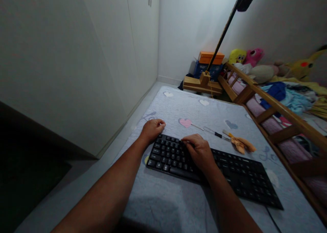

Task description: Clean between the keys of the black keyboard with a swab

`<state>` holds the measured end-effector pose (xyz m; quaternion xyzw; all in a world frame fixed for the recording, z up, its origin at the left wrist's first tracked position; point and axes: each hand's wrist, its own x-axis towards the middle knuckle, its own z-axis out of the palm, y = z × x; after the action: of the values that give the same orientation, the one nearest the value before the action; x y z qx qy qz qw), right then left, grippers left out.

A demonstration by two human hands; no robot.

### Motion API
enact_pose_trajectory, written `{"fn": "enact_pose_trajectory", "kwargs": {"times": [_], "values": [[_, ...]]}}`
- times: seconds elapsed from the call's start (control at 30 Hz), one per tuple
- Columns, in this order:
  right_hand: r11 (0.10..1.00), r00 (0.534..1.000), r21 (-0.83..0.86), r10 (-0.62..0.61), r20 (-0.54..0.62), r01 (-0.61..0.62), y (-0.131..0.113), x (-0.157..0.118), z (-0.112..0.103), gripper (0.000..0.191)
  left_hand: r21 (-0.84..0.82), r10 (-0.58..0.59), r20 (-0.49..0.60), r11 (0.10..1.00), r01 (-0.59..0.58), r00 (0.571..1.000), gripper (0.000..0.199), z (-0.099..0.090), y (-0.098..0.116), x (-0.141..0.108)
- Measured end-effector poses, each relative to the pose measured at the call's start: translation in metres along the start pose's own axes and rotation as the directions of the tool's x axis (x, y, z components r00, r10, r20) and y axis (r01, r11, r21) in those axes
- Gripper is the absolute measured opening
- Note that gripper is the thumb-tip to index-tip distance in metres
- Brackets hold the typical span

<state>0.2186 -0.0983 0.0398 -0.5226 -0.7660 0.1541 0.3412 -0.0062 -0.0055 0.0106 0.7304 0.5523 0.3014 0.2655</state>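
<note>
A black keyboard [176, 154] lies at a slant on the patterned cover, its right end nearer to me. My left hand [152, 129] rests at its upper left corner, fingers curled together. Whether anything small is in them is hidden. Over the top rows of keys, my right hand [200, 149] has thumb and forefinger pinched together. A tiny light spot shows at those fingertips, too small to name. Beyond the keyboard lie a thin pale stick [197, 126], a thin wire tool with a black grip [218, 135], a small brush [227, 133] and an orange cloth [240, 145].
A cable [273, 219] runs from the keyboard's near right side. The wooden bed rail [270, 107] borders the right, with plush toys and clothes behind it. A wooden stand [203, 82] with a slanted pole stands at the far end. White cabinet doors [107, 56] rise on the left.
</note>
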Motion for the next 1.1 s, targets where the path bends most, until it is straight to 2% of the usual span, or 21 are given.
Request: {"fn": "enact_pose_trajectory", "kwargs": {"times": [0.73,1.1], "values": [[0.999,0.998,0.015,0.031,-0.05,-0.03,0.0049,-0.0007,0.0006,0.018,0.014,-0.015,-0.008,1.0,0.015,1.0,0.031,-0.0003,0.0027,-0.0006],[1.0,1.0,0.016,-0.007,-0.006,0.007,0.0028,-0.0015,-0.0007,0.018,0.012,-0.002,-0.005,1.0,0.002,1.0,0.032,0.0016,-0.001,0.0004]]}}
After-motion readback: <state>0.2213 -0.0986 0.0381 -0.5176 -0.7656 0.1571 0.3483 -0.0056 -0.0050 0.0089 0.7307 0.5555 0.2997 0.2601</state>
